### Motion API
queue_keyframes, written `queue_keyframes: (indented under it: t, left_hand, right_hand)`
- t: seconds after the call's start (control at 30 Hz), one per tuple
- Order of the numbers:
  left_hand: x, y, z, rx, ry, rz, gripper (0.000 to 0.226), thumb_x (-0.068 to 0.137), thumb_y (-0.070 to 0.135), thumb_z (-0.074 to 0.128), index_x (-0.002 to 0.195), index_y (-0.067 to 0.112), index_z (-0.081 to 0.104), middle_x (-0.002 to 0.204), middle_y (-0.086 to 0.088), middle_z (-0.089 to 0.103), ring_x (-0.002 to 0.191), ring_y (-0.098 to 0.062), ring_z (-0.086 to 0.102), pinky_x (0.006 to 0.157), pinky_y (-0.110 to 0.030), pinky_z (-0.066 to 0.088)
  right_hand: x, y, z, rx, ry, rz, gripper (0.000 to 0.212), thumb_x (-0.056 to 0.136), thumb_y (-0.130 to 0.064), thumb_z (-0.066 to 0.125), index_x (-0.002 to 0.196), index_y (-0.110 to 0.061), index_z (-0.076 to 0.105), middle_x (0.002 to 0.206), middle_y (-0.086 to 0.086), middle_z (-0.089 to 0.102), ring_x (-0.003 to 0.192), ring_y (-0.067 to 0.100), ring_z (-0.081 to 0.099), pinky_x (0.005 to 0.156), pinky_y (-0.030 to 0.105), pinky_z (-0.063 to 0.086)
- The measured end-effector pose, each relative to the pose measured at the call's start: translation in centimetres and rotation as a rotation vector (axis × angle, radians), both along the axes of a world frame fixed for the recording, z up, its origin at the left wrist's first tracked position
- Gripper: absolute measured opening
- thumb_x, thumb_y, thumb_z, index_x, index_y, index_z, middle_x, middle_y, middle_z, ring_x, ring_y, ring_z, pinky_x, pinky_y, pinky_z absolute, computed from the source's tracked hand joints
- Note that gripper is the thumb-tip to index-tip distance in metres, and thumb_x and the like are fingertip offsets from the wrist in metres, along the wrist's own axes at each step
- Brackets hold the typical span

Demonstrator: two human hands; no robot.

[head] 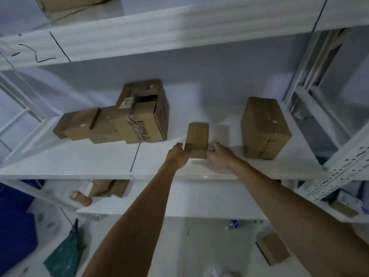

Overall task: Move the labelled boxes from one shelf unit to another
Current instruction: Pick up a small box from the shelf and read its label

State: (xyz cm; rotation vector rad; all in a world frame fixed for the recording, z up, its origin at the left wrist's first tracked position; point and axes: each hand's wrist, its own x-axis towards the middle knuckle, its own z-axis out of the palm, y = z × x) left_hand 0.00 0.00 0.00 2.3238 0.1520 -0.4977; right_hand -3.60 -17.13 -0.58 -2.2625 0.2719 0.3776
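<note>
Both forearms reach up from the bottom of the frame to the middle shelf (79, 164). Left hand (176, 156) and right hand (218, 156) flank a small box (197, 139) standing close to the shelf's front edge, a little right of centre. Left fingers are curled onto the box's lower left corner, thumb up on the near face. Right fingertips pinch the lower right corner, but that hand is blurred, so grip depth is unclear. The box looks to be resting on or just above the shelf; contact can't be told. Whether it is being set down or picked up also can't be told.

Judgement for the step: keep both hands low and opposed and the box upright. If placing, slide it back from the front edge before letting go, since it is tall for its footprint and could tip forward. If lifting, get the fingers further round the sides first.

Further back on the same shelf, a cluster of taped boxes (123, 120) sits left of centre towards the rear, near the small box but apart. A medium box (264, 126) with handwriting stands at the right end beside the upright post (343, 166). There is free space between the two for the small box.

Above, the upper shelf (139, 35) carries marker lines and another box (69, 3) at the top left corner.
</note>
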Motion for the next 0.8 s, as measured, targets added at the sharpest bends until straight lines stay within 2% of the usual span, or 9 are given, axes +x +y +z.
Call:
queue_keyframes:
  t: [0.07, 0.13, 0.23, 0.3, 0.4, 0.53, 0.6, 0.7, 0.8]
  left_hand:
    - [0.1, 0.0, -0.2, -0.012, 0.007, 0.03, 0.063, 0.106, 0.042, 0.049, 0.159, 0.01, 0.038, 0.16, -0.015, 0.047, 0.145, -0.035, 0.048, 0.122, -0.042, 0.037]
    - [0.3, 0.2, -0.5, -0.044, 0.023, 0.05, 0.059, 0.106, 0.04, 0.049, 0.158, 0.012, 0.042, 0.158, -0.015, 0.05, 0.143, -0.035, 0.05, 0.121, -0.043, 0.038]
    - [0.6, 0.4, -0.8, -0.097, 0.039, 0.088, 0.056, 0.106, 0.037, 0.051, 0.156, 0.013, 0.044, 0.157, -0.014, 0.051, 0.142, -0.035, 0.051, 0.12, -0.044, 0.039]
    - [0.8, 0.4, -0.7, -0.146, 0.048, 0.119, 0.056, 0.106, 0.037, 0.052, 0.156, 0.013, 0.045, 0.157, -0.014, 0.051, 0.142, -0.035, 0.051, 0.12, -0.043, 0.04]
    - [1.8, 0.4, -1.5, -0.21, 0.073, 0.129, 0.05, 0.105, 0.03, 0.055, 0.151, 0.011, 0.052, 0.153, -0.015, 0.055, 0.139, -0.037, 0.054, 0.12, -0.043, 0.041]
    - [2.6, 0.3, -3.6, -0.276, 0.101, 0.14, 0.04, 0.104, 0.018, 0.057, 0.142, 0.008, 0.061, 0.144, -0.016, 0.062, 0.131, -0.037, 0.061, 0.117, -0.043, 0.045]
    - [2.4, 0.3, -3.6, -0.303, 0.089, 0.143, 0.04, 0.104, 0.016, 0.056, 0.142, 0.01, 0.062, 0.141, -0.016, 0.065, 0.127, -0.039, 0.063, 0.115, -0.045, 0.047]
    - [1.9, 0.6, -3.6, -0.382, 0.126, 0.137, 0.039, 0.102, 0.011, 0.055, 0.14, 0.012, 0.064, 0.138, -0.023, 0.067, 0.115, -0.044, 0.068, 0.109, -0.055, 0.049]
    - [0.9, 0.9, -2.5, -0.409, 0.108, 0.149, 0.036, 0.101, 0.012, 0.059, 0.137, 0.012, 0.065, 0.127, -0.02, 0.071, 0.1, -0.038, 0.069, 0.083, -0.041, 0.056]
  right_hand:
    - [0.1, 0.1, 0.2, 0.045, -0.014, -0.031, 0.038, 0.102, -0.034, 0.048, 0.131, -0.012, 0.058, 0.125, 0.011, 0.066, 0.115, 0.033, 0.062, 0.089, 0.036, 0.045]
    - [0.3, -0.1, 0.0, 0.066, -0.03, -0.04, 0.023, 0.103, -0.03, 0.048, 0.105, -0.014, 0.064, 0.104, 0.01, 0.067, 0.102, 0.032, 0.065, 0.077, 0.033, 0.041]
    - [1.0, -0.4, -0.6, 0.114, -0.012, -0.111, 0.026, 0.101, -0.026, 0.048, 0.078, -0.017, 0.057, 0.08, 0.004, 0.059, 0.085, 0.028, 0.059, 0.074, 0.032, 0.041]
    - [1.3, -0.2, -0.8, 0.136, 0.001, -0.146, 0.03, 0.101, -0.025, 0.047, 0.071, -0.023, 0.051, 0.072, 0.0, 0.052, 0.08, 0.025, 0.054, 0.075, 0.033, 0.041]
    - [1.6, 0.6, -1.0, 0.183, 0.009, -0.165, 0.032, 0.103, -0.021, 0.043, 0.073, -0.025, 0.052, 0.074, -0.001, 0.051, 0.074, 0.023, 0.051, 0.076, 0.032, 0.04]
    - [1.5, 1.5, -1.9, 0.252, 0.029, -0.203, 0.016, 0.101, -0.017, 0.046, 0.099, -0.016, 0.062, 0.077, -0.002, 0.052, 0.08, 0.021, 0.052, 0.073, 0.03, 0.041]
    - [1.2, 1.8, -2.2, 0.258, 0.015, -0.253, 0.016, 0.101, -0.016, 0.047, 0.098, -0.014, 0.063, 0.073, -0.002, 0.051, 0.075, 0.021, 0.051, 0.07, 0.03, 0.041]
    - [0.9, 2.0, -2.3, 0.271, -0.02, -0.327, 0.018, 0.101, -0.021, 0.049, 0.098, -0.014, 0.065, 0.073, 0.001, 0.053, 0.084, 0.026, 0.054, 0.076, 0.037, 0.043]
    - [0.1, 2.5, -1.6, 0.272, -0.034, -0.381, 0.023, 0.101, -0.028, 0.051, 0.105, -0.013, 0.068, 0.09, 0.012, 0.065, 0.087, 0.031, 0.062, 0.081, 0.041, 0.05]
